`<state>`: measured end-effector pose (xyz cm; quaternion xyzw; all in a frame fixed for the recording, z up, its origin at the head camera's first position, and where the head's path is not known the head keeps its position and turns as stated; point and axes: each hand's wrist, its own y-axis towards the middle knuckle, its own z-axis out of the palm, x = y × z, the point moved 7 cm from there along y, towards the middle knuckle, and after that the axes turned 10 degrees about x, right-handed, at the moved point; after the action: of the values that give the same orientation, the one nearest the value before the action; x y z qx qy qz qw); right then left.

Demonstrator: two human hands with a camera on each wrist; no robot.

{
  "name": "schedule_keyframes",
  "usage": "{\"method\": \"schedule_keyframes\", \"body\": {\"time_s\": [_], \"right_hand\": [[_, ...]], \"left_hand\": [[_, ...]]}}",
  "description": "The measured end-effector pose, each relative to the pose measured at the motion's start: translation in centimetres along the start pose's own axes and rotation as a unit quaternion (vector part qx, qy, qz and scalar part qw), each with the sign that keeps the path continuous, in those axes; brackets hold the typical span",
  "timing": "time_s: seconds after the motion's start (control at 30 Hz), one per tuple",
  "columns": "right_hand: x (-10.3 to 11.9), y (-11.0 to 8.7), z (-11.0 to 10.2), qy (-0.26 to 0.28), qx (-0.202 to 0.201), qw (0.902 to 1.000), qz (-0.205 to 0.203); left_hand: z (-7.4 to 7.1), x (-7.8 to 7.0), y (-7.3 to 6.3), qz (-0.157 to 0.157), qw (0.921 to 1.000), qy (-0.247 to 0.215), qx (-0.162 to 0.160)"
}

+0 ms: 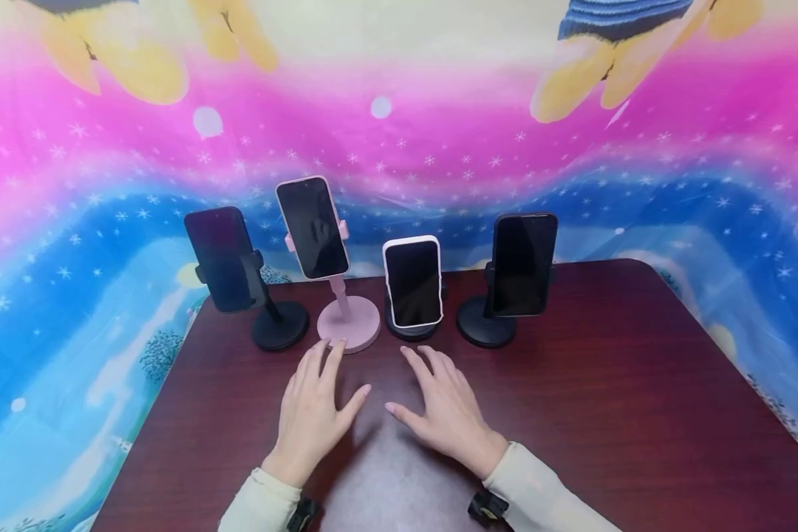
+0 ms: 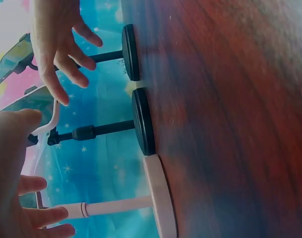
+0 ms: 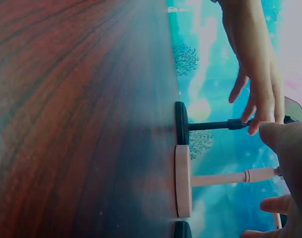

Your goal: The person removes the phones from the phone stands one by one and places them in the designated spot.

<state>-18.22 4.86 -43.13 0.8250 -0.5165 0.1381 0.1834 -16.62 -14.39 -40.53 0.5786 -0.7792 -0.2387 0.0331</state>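
My left hand [image 1: 312, 421] is held over the table with its fingers spread, nearest to the pink phone stand [image 1: 349, 329], and holds nothing. Beside it my right hand [image 1: 448, 414] has its fingers spread too, in front of the phone in a white case [image 1: 414, 284], which sits in a low black stand. The pink stand carries a taller-standing phone [image 1: 314, 229]. At the left end a dark phone [image 1: 222, 258] leans in a black stand [image 1: 279, 326]; at the right end another dark phone [image 1: 524, 266] sits in a black stand [image 1: 485, 325]. Both wrist views show the hands raised above the tabletop.
The dark reddish wooden table [image 1: 612, 399] has the stands in a row along its back edge. Behind and around it hangs a pink and blue patterned cloth [image 1: 399, 140]. Dark straps [image 1: 488, 506] show at both wrists.
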Motion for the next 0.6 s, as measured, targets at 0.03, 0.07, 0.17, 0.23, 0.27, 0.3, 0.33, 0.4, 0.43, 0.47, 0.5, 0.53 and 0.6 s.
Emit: {"method": "schedule_keyframes", "body": {"time_s": [0.03,0.07,0.17,0.23,0.27,0.3,0.33,0.4,0.43,0.47,0.5,0.53,0.6], "right_hand": [[0.0,0.1,0.1,0.005,0.001,1.0000,0.001],[0.1,0.3,0.2,0.013,0.002,0.9999,0.001],[0.4,0.7,0.3,0.037,0.000,0.9993,-0.005],[0.8,1.0,0.2,0.050,0.000,0.9987,-0.009],[1.0,1.2,0.2,0.055,0.000,0.9984,-0.012],[1.1,1.4,0.2,0.059,0.000,0.9981,-0.014],[1.3,1.5,0.2,0.062,0.001,0.9980,-0.014],[1.7,1.8,0.1,0.068,0.000,0.9976,-0.013],[1.9,1.9,0.1,0.073,0.000,0.9972,-0.013],[2.1,2.0,0.0,0.078,0.000,0.9969,-0.013],[2.3,2.1,0.0,0.083,-0.002,0.9965,-0.013],[2.4,2.2,0.0,0.086,-0.003,0.9963,-0.012],[2.8,2.5,0.0,0.095,-0.002,0.9954,-0.012]], "left_hand": [[-0.2,0.1,0.0,0.000,1.0000,-0.002,-0.005],[-0.3,0.1,0.0,-0.001,0.9999,-0.004,-0.009],[-0.8,0.4,-0.1,-0.002,0.9996,-0.009,-0.025],[-1.1,0.6,-0.2,-0.003,0.9993,-0.013,-0.034],[-1.3,0.8,-0.3,-0.004,0.9991,-0.014,-0.040],[-1.5,1.0,-0.3,-0.005,0.9988,-0.015,-0.045],[-1.7,1.1,-0.4,-0.007,0.9987,-0.016,-0.049],[-2.2,1.6,-0.5,-0.012,0.9983,-0.018,-0.055],[-2.4,1.8,-0.6,-0.014,0.9980,-0.020,-0.058],[-2.5,2.1,-0.6,-0.017,0.9977,-0.022,-0.062],[-2.7,2.3,-0.7,-0.019,0.9975,-0.023,-0.064],[-2.9,2.6,-0.8,-0.020,0.9973,-0.024,-0.067],[-3.2,3.0,-0.9,-0.024,0.9968,-0.025,-0.072]]}}
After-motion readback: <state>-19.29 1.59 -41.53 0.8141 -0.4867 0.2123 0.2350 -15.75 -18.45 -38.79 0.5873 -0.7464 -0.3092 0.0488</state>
